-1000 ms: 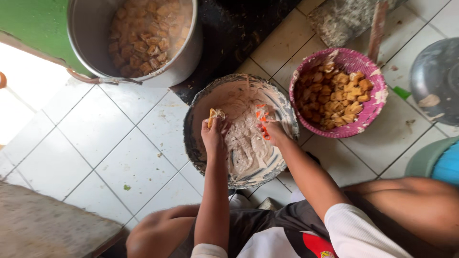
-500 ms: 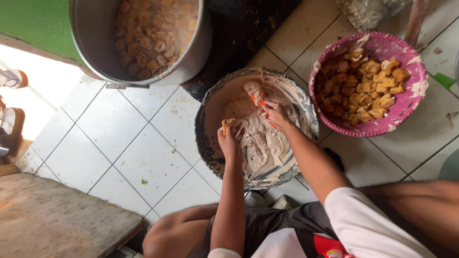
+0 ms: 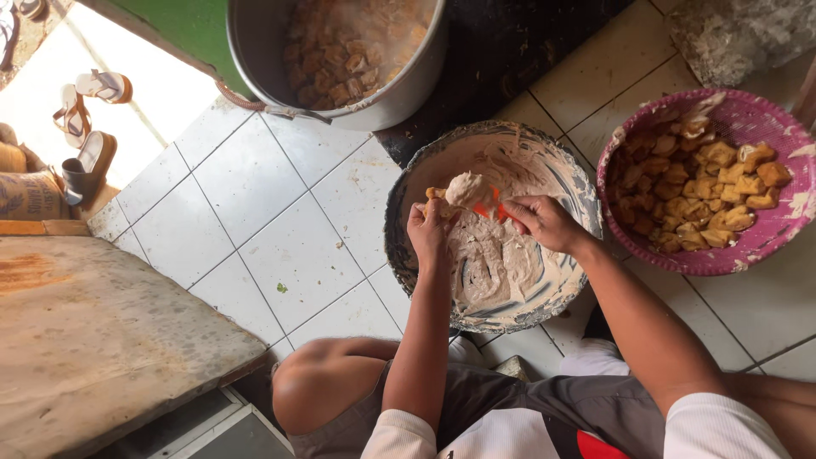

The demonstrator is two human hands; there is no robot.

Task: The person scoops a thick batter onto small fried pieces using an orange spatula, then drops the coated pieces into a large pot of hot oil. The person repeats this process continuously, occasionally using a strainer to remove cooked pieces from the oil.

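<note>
1. Over the batter bowl [image 3: 568, 183], in the head view, both hands meet above the pale paste [image 3: 497, 263] that coats the bowl's inside.
2. Left hand [image 3: 429, 231]: its grip is pressed together around a golden fried piece [image 3: 437, 195], which pokes out just above the fingers.
3. Right hand [image 3: 544, 223]: its grip pinches an orange utensil [image 3: 490, 210]; a lump of paste [image 3: 469, 189] sits on the utensil's end, touching the fried piece held in the left grip.
4. Below both grips, the bowl rests on the white tiled floor [image 3: 246, 221], with smeared paste up its wall and rim.
5. Right of the right grip, just beside the batter bowl, a pink basket [image 3: 769, 242] holds a heap of golden fried pieces [image 3: 697, 191].
6. Above the grips, near the bowl, a large metal pot [image 3: 255, 42] holds more brown pieces in liquid; it stands partly on a dark patch of floor [image 3: 510, 51].
7. Well left of the left grip, a worn worktop [image 3: 93, 340] fills the lower corner, and sandals [image 3: 89, 157] lie by the bright doorway.
8. Under the forearms, the person's bent knees and dark shorts [image 3: 510, 412] show.
</note>
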